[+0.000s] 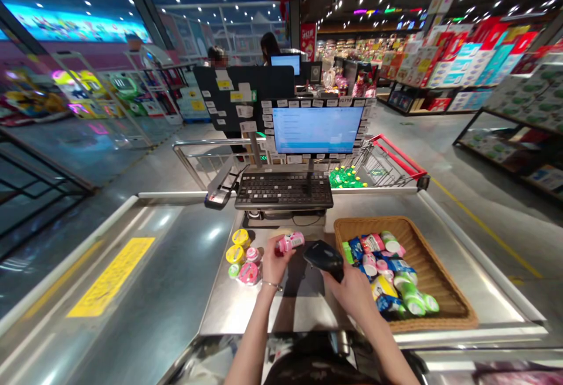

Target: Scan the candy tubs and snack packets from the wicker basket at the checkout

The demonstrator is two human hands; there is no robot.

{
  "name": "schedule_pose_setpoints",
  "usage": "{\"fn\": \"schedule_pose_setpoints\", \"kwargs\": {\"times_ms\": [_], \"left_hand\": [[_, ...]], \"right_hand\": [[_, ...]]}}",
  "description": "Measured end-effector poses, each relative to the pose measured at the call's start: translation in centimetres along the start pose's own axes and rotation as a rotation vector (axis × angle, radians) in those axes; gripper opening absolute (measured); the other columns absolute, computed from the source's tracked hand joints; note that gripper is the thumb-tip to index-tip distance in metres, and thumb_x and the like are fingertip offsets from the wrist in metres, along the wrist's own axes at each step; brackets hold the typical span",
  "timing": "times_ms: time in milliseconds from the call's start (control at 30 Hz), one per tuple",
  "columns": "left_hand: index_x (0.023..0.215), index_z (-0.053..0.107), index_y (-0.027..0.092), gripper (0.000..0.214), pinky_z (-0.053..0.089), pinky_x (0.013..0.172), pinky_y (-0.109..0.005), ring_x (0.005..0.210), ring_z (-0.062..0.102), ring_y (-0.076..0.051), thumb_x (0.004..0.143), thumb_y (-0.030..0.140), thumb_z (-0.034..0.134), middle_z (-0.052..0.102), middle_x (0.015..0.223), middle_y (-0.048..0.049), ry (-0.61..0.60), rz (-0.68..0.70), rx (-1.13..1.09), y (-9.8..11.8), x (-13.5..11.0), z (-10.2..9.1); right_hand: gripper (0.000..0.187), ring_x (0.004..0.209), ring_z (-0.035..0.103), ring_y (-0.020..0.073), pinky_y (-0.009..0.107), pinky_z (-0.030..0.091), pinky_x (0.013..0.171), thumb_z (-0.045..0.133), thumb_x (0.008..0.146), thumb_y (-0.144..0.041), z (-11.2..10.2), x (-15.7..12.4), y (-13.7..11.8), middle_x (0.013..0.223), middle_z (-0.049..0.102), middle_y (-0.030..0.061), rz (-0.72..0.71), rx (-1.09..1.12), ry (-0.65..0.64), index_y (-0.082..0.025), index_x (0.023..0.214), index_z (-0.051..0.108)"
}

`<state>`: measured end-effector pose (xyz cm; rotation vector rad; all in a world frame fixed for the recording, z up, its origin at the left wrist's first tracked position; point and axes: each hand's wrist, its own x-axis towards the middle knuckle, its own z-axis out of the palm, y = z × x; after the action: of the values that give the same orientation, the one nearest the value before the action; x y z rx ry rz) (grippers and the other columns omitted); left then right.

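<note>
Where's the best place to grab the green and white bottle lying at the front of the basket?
Probably around the middle of the green-and-white bottle, with your fingers coming from above. It lies on its side on top of the pile, so its round body is exposed and easy to wrap. The wicker basket wall beside it leaves less room on that side.

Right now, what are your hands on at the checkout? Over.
Left hand gripping pink bottle. Right hand on black handheld barcode scanner. Yellow-lidded tubs left, wicker basket of packaged goods right.
</note>
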<state>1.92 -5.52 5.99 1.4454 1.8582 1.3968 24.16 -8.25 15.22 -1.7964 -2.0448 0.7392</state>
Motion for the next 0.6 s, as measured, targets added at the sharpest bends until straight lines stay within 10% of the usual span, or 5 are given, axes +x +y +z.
{"fn": "schedule_pose_setpoints", "kwargs": {"times_ms": [333,600], "left_hand": [[0.113,0.062,0.025,0.043,0.045,0.086,-0.032,0.103,0.057,-0.022,0.072,0.012,0.065,0.053,0.115,-0.0087,-0.373,-0.121,0.842,-1.9,-2.9,-3.6],[0.126,0.055,0.03,0.044,0.045,0.081,-0.033,0.107,0.055,-0.024,0.086,0.015,0.046,0.046,0.127,-0.0117,-0.404,-0.364,1.056,-6.5,-6.3,-5.8]], "right_hand": [[0.074,0.092,0.07,0.0306,0.034,0.048,0.075,0.052,0.087,-0.039,2.8,0.5,-0.3,0.101,0.072,0.0134,-0.016,0.031,-0.083,-0.016,0.15,0.02],[0.074,0.093,0.069,0.0305,0.034,0.048,0.076,0.051,0.087,-0.04,5.6,0.2,-1.6,0.102,0.072,0.0121,-0.034,0.023,-0.215,-0.018,0.151,0.019]]}}
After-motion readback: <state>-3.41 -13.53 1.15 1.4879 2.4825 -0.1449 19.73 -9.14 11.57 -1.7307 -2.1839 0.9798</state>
